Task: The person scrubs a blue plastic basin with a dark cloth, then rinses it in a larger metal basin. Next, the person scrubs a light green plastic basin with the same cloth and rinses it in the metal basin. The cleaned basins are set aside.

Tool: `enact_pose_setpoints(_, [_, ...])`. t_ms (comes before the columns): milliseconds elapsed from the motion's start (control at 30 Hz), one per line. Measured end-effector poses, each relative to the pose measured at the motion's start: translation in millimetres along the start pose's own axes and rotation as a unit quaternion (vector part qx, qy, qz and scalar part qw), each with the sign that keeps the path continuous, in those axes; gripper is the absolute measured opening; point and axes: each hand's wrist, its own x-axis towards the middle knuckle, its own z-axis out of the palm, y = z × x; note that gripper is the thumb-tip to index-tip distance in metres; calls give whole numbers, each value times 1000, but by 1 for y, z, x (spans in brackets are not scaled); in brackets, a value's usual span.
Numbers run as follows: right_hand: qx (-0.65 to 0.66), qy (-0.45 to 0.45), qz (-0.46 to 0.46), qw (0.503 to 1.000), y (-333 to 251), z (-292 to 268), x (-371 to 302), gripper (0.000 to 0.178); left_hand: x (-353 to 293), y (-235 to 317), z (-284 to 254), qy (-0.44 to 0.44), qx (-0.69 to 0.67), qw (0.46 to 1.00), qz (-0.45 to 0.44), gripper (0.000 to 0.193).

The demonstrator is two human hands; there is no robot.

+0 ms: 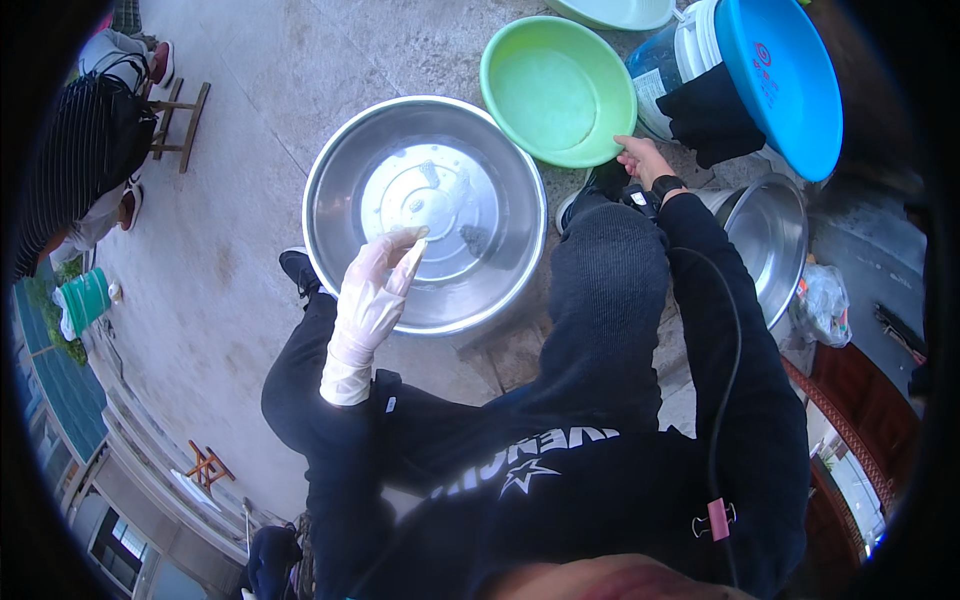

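A large round stainless-steel basin [330, 255] sits on the ground before me, its bottom wet-looking with a few greyish patches. Above its near side is my left hand [375, 285], in a thin whitish glove. Its thumb and fingertips meet in a pinch, and whatever may be between them is too small to tell. My right hand [642, 160], bare with a black watch at the wrist, grips the near right rim of a light green plastic basin [555, 90]. The green basin stands just beyond the steel one, at its far right, and looks bare inside.
At the right a blue basin [790, 90] leans by a white bucket [693, 45], with black cloth [712, 115] hanging there. Another steel basin [775, 245] and a clear plastic bag [825, 305] lie nearer. A person [85, 150] and wooden stool [185, 125] are at left.
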Motion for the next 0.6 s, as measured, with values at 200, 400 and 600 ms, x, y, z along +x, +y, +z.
enact_pose_setpoints(200, [236, -160, -9, 958, -15, 9, -4, 46, -1, -3, 5, -4, -18, 1000, -21, 27])
enact_pose_setpoints(400, [229, -189, -119, 947, -58, -10, -45, 53, 8, -18, -1, 59, -15, 998, -6, 30])
enact_pose_setpoints(600, [155, -246, -189, 938, -107, -40, -98, 52, 15, -42, -7, 101, -104, 988, -51, 33])
